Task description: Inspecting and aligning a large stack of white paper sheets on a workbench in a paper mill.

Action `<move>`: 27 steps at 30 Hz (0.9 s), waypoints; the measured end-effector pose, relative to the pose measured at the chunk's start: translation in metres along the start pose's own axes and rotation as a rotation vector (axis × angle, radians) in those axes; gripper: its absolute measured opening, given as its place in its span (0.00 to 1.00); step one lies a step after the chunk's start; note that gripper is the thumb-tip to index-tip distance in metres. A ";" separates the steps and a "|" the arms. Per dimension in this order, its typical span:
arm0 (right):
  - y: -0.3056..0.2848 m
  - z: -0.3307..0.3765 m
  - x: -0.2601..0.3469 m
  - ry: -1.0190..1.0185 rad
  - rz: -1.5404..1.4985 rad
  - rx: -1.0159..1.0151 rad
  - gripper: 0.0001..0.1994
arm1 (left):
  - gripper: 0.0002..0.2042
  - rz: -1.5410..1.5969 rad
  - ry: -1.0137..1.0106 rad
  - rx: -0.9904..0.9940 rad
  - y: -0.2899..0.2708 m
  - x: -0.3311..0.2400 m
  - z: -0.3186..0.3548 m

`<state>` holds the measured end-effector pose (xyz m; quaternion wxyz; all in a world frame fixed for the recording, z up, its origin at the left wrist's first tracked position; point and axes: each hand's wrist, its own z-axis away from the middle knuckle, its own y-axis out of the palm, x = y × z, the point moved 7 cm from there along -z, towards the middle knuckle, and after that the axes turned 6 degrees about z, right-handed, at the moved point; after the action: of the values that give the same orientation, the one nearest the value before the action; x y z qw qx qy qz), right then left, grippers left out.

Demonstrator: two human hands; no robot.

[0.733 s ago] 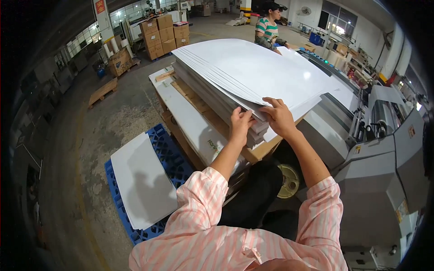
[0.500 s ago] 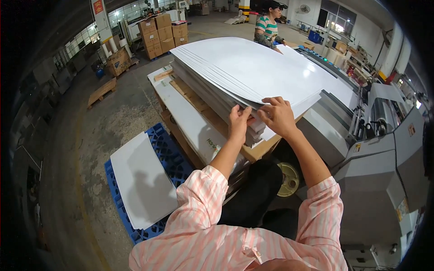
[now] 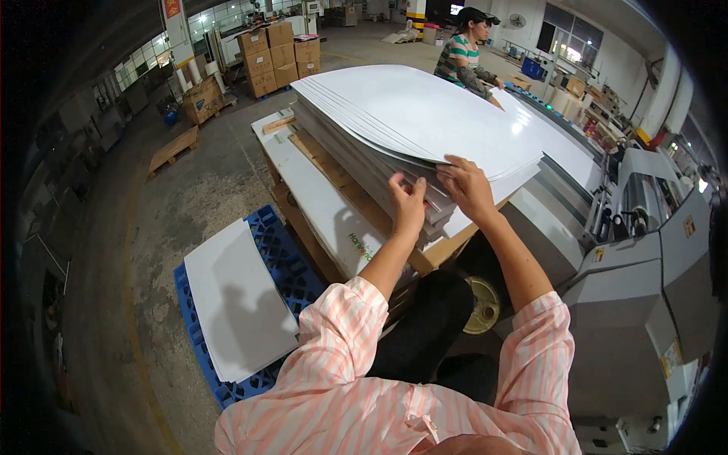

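Note:
A tall stack of large white sheets (image 3: 425,106) lies in front of me, its top sheets bowed upward along the near left edge. My right hand (image 3: 468,189) pinches the raised edge of those upper sheets near the closest corner. Just to its left, my left hand (image 3: 409,206) is beside the stack's layered side, thumb and fingers apart, with nothing visible in it. A dark gap shows under the lifted sheets. Whether the left fingertips touch the stack's side I cannot tell.
The stack rests on a wooden pallet (image 3: 318,159) above a white-topped base. At left, a blue plastic pallet (image 3: 284,265) bears smaller white sheets (image 3: 235,303). A grey machine (image 3: 622,296) stands close on the right. Across the stack, a co-worker (image 3: 462,64) reaches over a white sheet.
The edge by my right hand has risen and the gap beneath has widened. My left hand has come away from the sheet edge, its fingers spreading. The co-worker's arms have shifted right.

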<state>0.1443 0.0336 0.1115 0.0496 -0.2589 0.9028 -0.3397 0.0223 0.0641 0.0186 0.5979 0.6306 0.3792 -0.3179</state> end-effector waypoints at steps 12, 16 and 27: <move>0.003 -0.002 -0.004 0.300 -0.149 0.163 0.08 | 0.07 -0.242 0.059 0.253 0.001 0.006 -0.007; 0.003 0.012 0.009 0.102 -0.046 0.088 0.08 | 0.07 -0.142 0.017 0.204 0.000 0.008 -0.003; 0.009 0.014 0.004 0.167 -0.054 0.176 0.09 | 0.10 0.028 -0.078 0.235 0.003 0.001 0.006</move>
<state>0.1409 0.0293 0.0949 -0.0123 -0.2485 0.8633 -0.4392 0.0261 0.0587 0.0184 0.5386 0.6887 0.3070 -0.3759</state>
